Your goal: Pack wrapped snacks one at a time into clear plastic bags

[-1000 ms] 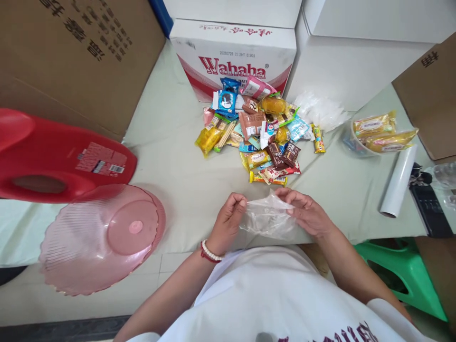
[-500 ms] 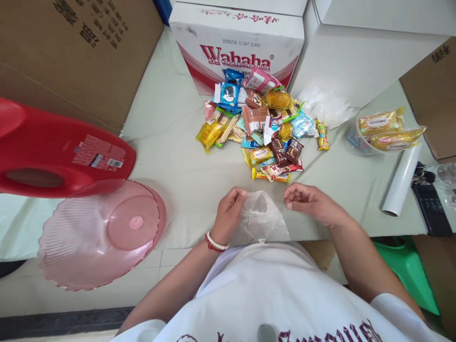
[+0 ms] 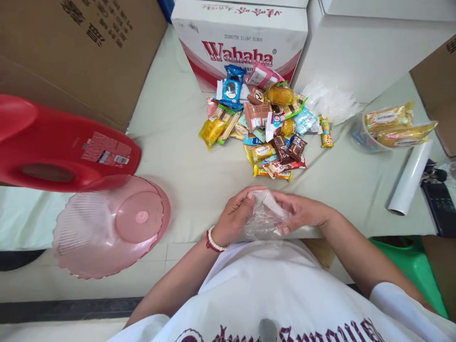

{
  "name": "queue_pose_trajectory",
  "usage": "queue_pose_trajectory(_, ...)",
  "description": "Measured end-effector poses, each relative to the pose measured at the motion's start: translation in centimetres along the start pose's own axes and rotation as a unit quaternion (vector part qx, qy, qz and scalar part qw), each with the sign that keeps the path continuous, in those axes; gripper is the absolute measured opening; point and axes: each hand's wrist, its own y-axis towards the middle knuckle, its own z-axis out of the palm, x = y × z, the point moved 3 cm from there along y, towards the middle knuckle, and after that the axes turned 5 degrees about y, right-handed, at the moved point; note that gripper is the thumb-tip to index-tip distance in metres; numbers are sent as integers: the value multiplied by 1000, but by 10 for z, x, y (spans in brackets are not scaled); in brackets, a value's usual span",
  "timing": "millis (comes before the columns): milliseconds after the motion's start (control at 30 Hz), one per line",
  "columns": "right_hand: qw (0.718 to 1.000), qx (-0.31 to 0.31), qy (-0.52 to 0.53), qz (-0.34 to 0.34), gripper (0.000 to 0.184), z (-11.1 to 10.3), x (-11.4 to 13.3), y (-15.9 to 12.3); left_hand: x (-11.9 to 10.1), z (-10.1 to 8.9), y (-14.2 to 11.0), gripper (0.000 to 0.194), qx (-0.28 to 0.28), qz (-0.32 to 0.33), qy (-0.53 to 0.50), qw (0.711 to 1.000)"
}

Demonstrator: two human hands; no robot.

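Observation:
Between my two hands, at the table's near edge, is a clear plastic bag [image 3: 266, 219]. My left hand [image 3: 235, 214] pinches its left rim between thumb and fingers; a white beaded bracelet and a red one circle that wrist. On the other side my right hand [image 3: 302, 211] grips the bag, its fingers behind the plastic and the thumb in front. The mouth of the bag faces up. Just beyond the hands lies a heap of wrapped snacks [image 3: 258, 122], with yellow, blue, brown and pink wrappers.
A pink ribbed bowl [image 3: 107, 237] overhangs the table edge at left, beside a red jug [image 3: 67, 152]. Behind the snacks stands a white carton [image 3: 245, 28]. Crumpled plastic bags [image 3: 329, 102], a tub [image 3: 366, 137] with snacks and a white roll [image 3: 409, 180] are at right.
My right hand has come in from the right and taken hold of the bag's right side. The left hand keeps its pinch. The view has shifted slightly.

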Motion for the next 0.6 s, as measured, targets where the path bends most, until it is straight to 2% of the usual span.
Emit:
queue_pose_trajectory(33, 999, 18, -22, 30, 85, -3, 2, -5, -1, -1, 0, 58, 12, -10, 12, 1000)
queue_pose_trajectory(100, 995, -15, -89, 50, 57, -16, 20, -19, -2, -5, 0, 62, 38, -33, 37, 998)
queue_pose_trajectory(200, 967, -190, -171, -13, 36, -41, 63, -42, -1, -6, -1, 61, 69, -53, 91, 992)
queue_pose_trajectory(267, 923, -332, -158, -113, 32, -52, 88, -55, 2, -4, -2, 60, 76, -50, 121, 988)
queue_pose_trajectory(333, 851, -460, -105, -232, 28, -57, 97, -65, 7, -1, -3, 62, 59, -43, 128, 989)
queue_pose_trajectory(367, 822, -499, -80, -264, 26, -57, 94, -66, 9, 0, -3, 63, 36, -39, 125, 991)
queue_pose_trajectory(400, 813, -514, -61, -266, 27, -54, 85, -65, 12, 0, -3, 64, 8, -37, 122, 992)
queue_pose_trajectory(433, 826, -508, -45, -241, 32, -49, 73, -60, 15, 0, -4, 66, -20, -36, 121, 992)
queue_pose_trajectory(533, 907, -409, 18, -102, 58, -22, 23, -33, 23, 2, -4, 72, -67, -31, 142, 987)
queue_pose_trajectory(600, 929, -357, 79, -57, 73, 0, -4, -12, 25, 6, -5, 72, -67, -20, 162, 984)
